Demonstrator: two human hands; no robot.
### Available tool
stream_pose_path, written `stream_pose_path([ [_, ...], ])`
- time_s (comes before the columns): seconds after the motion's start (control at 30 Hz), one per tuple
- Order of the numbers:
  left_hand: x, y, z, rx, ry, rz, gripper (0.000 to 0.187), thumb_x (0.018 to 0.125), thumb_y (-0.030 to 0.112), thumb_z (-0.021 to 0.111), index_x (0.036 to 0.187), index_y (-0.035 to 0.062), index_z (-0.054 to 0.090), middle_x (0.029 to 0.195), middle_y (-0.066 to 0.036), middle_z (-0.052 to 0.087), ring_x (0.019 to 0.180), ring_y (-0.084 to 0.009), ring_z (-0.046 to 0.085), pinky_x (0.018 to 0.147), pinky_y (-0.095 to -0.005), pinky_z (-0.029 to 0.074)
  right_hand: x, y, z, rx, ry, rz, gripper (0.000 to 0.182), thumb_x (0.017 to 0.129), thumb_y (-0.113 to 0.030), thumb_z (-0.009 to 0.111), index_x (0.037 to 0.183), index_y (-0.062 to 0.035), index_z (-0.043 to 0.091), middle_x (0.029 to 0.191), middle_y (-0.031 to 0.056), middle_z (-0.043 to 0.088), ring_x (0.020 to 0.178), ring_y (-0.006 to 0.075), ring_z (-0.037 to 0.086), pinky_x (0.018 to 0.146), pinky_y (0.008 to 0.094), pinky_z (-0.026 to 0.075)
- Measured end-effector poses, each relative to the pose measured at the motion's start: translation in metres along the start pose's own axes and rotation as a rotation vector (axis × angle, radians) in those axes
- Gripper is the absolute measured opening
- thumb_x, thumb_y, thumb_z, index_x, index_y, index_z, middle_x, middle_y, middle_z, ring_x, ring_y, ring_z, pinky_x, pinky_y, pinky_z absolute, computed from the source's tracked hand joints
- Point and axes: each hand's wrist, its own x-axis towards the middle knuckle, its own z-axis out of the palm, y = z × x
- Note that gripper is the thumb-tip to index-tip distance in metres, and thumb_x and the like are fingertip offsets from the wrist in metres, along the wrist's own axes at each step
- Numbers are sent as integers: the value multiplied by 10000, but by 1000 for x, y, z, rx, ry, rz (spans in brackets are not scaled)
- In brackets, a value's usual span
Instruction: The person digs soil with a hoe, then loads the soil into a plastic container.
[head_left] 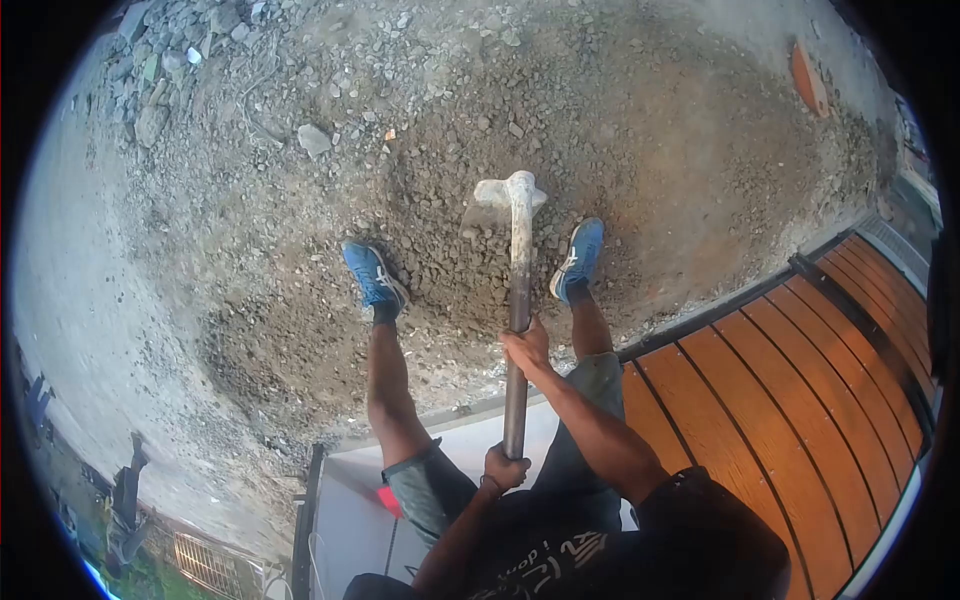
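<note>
A digging hoe (521,245) with a long handle stands out in front of me, its pale, dirt-coated head over the loose soil between my feet. My right hand (528,346) wraps around the dark part of the handle, about midway along. Close to my body, my left hand (505,468) grips the handle's near end, with a dark band at the wrist. Part of the blade blends into the ground, so whether it touches the soil is hard to tell. Broken, clumpy soil (450,250) lies around the hoe head.
My blue shoes (372,275) stand apart on either side of the hoe. An orange slatted panel (760,400) with dark strips rises at the right. Rubble (150,110) and a larger stone (313,140) lie ahead to the left. A white surface (350,500) is behind my legs.
</note>
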Motion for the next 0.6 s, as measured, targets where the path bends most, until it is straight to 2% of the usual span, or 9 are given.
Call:
stream_pose_path([
  [0.07,3,3,1,23,16,22,299,665,80,656,914,-56,559,616,-105,584,473,-177,591,428,-325,482,4,1,-9,179,-8,-12,370,702,-1,637,1033,-12,472,654,68,554,457,170,563,402,309,463],
  [0.13,24,24,-7,172,10,213,425,649,115,688,1023,-55,578,701,-149,631,582,-220,640,550,-349,518,11,-36,-22,260,54,-56,341,715,4,625,1013,-11,461,635,56,538,443,149,544,384,299,453],
  [0.2,74,73,-25,305,-25,360,510,618,173,717,1077,-13,598,854,-205,661,810,-320,658,729,-369,509,51,-86,-34,318,72,-179,333,726,3,615,1013,-4,446,631,60,536,449,144,539,388,302,458],
  [0.23,93,115,-36,305,-21,522,478,610,163,718,1043,-11,611,823,-199,663,760,-314,660,701,-366,513,64,-125,-36,338,136,-223,286,735,-6,605,977,5,454,614,63,529,457,150,540,400,320,460],
  [0.3,102,216,-58,257,-74,501,432,593,143,709,980,-24,614,716,-132,647,651,-246,636,654,-356,512,113,-185,-38,354,171,-311,189,727,-4,592,875,27,477,607,74,533,449,175,537,420,351,454],
  [0.37,109,271,-71,166,-148,548,265,644,110,662,853,-32,581,628,-72,585,490,-136,562,442,-285,447,146,-225,-31,304,198,-262,156,719,6,581,839,54,495,616,86,548,458,184,548,418,345,453],
  [0.47,134,205,-79,215,19,545,371,612,126,694,944,-24,621,702,-115,639,598,-187,620,561,-326,499,161,-184,7,162,167,-182,152,730,-11,578,839,81,528,637,117,574,465,201,567,420,346,466],
  [0.53,128,136,-85,262,72,498,357,627,88,678,959,-27,615,695,-109,631,556,-165,605,510,-307,486,138,-122,26,180,162,-127,213,736,-40,591,890,100,545,670,158,600,480,235,604,431,361,488],
  [0.6,91,93,-63,-76,-78,273,380,650,57,643,1009,-36,559,632,-76,568,486,-146,560,436,-286,463,99,-95,34,-92,214,-97,251,734,-63,605,909,104,541,708,188,619,500,257,632,462,375,511],
])
